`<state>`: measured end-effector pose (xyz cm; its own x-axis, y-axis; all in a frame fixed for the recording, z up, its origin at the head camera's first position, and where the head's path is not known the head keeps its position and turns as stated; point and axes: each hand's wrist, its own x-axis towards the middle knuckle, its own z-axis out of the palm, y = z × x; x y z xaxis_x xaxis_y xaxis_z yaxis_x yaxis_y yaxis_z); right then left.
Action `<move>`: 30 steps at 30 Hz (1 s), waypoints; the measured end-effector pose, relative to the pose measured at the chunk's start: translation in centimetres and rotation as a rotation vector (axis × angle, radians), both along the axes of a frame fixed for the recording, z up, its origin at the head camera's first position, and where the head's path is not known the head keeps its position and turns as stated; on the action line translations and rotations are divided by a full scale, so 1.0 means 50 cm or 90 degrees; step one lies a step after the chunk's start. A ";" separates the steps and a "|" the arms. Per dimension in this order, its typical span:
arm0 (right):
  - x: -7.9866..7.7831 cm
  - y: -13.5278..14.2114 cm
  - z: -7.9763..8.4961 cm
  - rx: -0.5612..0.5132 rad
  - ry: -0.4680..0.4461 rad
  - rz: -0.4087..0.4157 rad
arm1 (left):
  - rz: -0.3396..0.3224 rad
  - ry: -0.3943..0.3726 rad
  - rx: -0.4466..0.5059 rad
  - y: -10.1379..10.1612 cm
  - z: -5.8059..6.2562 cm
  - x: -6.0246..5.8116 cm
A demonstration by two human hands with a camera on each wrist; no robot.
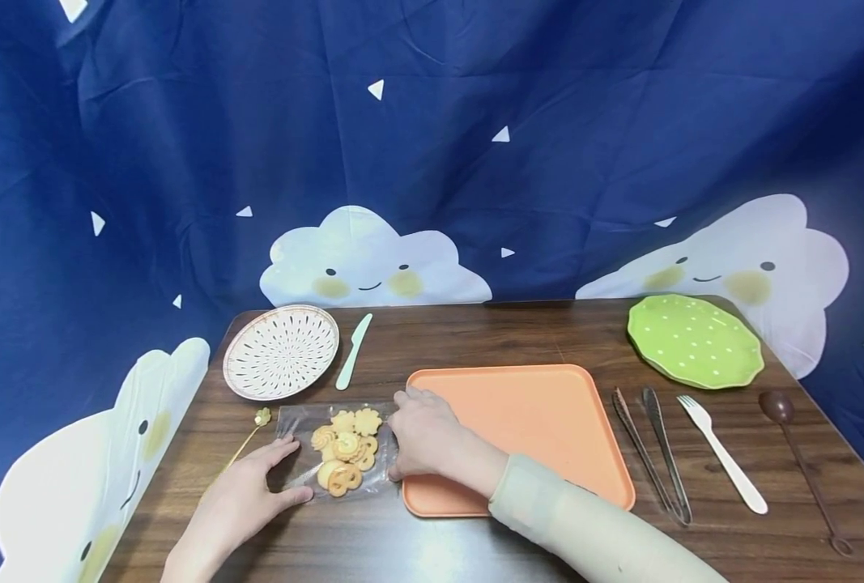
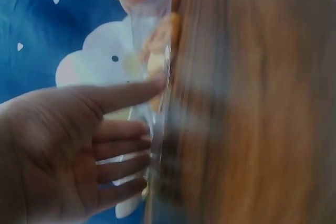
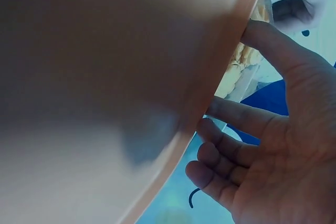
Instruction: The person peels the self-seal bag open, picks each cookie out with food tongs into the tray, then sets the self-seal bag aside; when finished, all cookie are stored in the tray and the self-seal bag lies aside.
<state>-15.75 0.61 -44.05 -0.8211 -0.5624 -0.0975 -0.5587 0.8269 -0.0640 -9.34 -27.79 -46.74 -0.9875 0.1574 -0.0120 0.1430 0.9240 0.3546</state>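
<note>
A pale, smooth sleeve reaches in from the lower right, ending at the bare right hand. That hand's thumb and fingers are apart, bent a little, with the tips along the right edge of a clear plastic bag; whether they also touch the tray's rim, I cannot tell. The left hand has its thumb and fingers spread at the bag's left edge, the thumb against the film. The bag lies flat between the hands, crinkled and shiny, with golden cookies inside (flower shapes, swirled rounds, a pretzel-like one).

Just beside it is the orange tray, matte, with rounded corners and a low raised rim; the right wrist crosses its near left part. Along the bag's other side runs a thin gold stick with a flower-shaped head, near the left hand. Behind the bag sit a white speckled plate and a mint knife.

Dark wood grain shows across the table behind the tray, giving room there. To the right, metal tongs stand close to the tray's rim, then a white fork, a brown ladle and a wavy-edged green plate.
</note>
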 end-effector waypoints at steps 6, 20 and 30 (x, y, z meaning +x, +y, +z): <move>-0.001 0.002 -0.002 0.000 -0.002 -0.005 | -0.075 0.099 0.052 -0.008 0.004 -0.023; -0.003 0.000 -0.002 -0.001 -0.007 0.003 | -0.235 0.114 0.134 -0.012 -0.017 -0.111; -0.002 -0.002 -0.001 -0.007 -0.030 -0.005 | -0.294 0.180 0.210 -0.018 -0.042 -0.122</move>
<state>-15.83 0.53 -44.09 -0.8204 -0.5569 -0.1295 -0.5481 0.8305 -0.0993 -15.45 -28.71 -48.85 -0.7750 0.5185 0.3614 0.6304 0.5937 0.5001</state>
